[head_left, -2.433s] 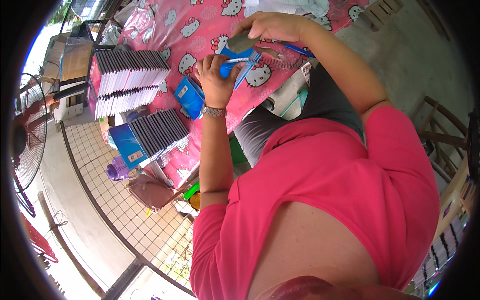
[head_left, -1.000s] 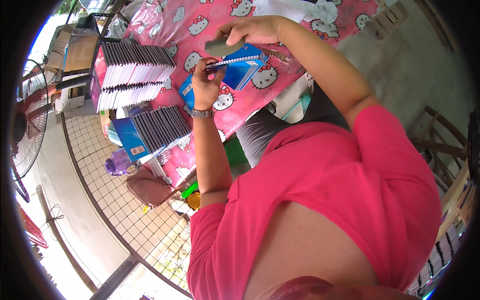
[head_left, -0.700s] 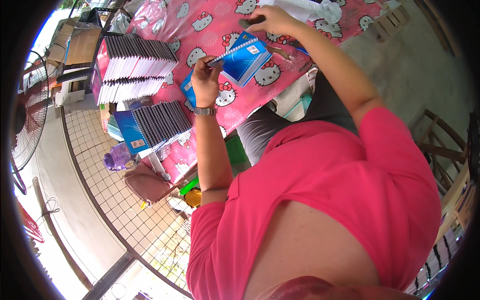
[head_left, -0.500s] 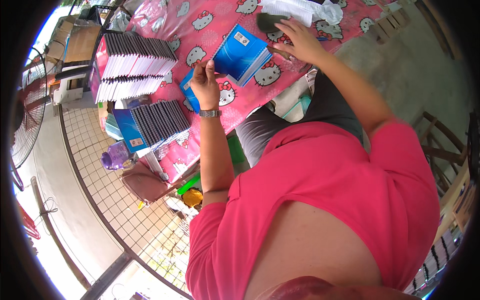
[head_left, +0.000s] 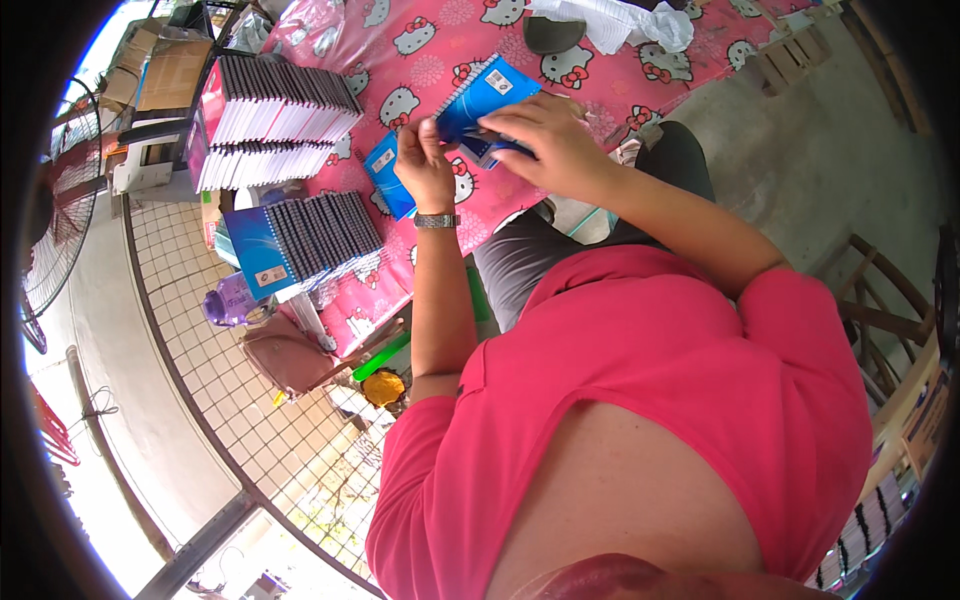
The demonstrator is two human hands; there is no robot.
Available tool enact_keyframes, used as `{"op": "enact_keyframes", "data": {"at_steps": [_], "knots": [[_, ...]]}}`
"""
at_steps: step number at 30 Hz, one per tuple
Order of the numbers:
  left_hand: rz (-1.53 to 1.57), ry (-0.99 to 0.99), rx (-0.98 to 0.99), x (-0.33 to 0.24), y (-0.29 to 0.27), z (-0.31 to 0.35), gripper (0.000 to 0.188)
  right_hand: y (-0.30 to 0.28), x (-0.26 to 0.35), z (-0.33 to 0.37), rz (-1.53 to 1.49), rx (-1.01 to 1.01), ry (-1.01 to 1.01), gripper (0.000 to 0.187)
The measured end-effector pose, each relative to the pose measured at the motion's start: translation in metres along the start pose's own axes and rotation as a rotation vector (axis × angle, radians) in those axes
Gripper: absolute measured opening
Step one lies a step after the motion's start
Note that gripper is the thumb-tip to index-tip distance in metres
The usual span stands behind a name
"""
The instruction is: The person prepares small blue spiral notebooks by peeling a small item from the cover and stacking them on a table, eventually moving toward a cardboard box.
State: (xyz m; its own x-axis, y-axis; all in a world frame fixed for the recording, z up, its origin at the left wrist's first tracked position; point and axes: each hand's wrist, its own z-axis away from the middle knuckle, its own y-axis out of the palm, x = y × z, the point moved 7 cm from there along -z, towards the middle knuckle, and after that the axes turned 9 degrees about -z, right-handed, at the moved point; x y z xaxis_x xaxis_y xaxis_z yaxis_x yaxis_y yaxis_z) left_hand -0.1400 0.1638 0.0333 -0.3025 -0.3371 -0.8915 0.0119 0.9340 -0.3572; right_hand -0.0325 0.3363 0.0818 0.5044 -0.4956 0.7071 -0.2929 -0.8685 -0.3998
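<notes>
A blue spiral-bound notebook [head_left: 505, 82] lies at a slant on the pink patterned tablecloth [head_left: 430, 75]. My left hand [head_left: 425, 165] pinches its near-left corner, at the end of the spiral edge. Over the lower part of the notebook, my right hand [head_left: 560, 145] is closed around a hand tool with dark blue handles [head_left: 512, 148]. The tool's tip points toward the left fingers; its exact kind is hard to make out. Another blue notebook [head_left: 383, 168] lies flat beside my left hand, partly covered by it.
Tall stacks of spiral notebooks [head_left: 275, 130] stand at the left, with a blue-covered stack [head_left: 320, 235] nearer. A dark round dish [head_left: 553, 35] and crumpled white paper [head_left: 665, 28] lie at the far side. A purple bottle [head_left: 232, 300], brown bag [head_left: 285, 355] and fan [head_left: 60, 210] are left.
My right hand has moved left and nearer, from beside the dark dish to over the notebook, where the blue-handled tool now shows. The left hand has shifted slightly to the right.
</notes>
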Motion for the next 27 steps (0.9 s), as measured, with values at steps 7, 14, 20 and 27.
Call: {"op": "enact_keyframes", "data": {"at_steps": [7,14,20,27], "knots": [[0.051,0.044,0.036,-0.001,-0.004,0.006,0.016,0.043,0.015,-0.024,0.279,0.075,-0.028,0.038],[0.038,0.056,-0.025,0.001,-0.006,0.012,0.013,0.051,0.004,-0.027,0.105,0.216,0.241,0.031],[0.116,-0.045,-0.082,-0.001,-0.014,0.015,0.011,0.050,-0.033,-0.015,-0.588,0.268,0.543,0.035],[0.069,-0.172,-0.277,0.024,-0.114,0.008,0.014,-0.063,-0.113,0.036,0.254,-0.033,0.272,0.033]]}}
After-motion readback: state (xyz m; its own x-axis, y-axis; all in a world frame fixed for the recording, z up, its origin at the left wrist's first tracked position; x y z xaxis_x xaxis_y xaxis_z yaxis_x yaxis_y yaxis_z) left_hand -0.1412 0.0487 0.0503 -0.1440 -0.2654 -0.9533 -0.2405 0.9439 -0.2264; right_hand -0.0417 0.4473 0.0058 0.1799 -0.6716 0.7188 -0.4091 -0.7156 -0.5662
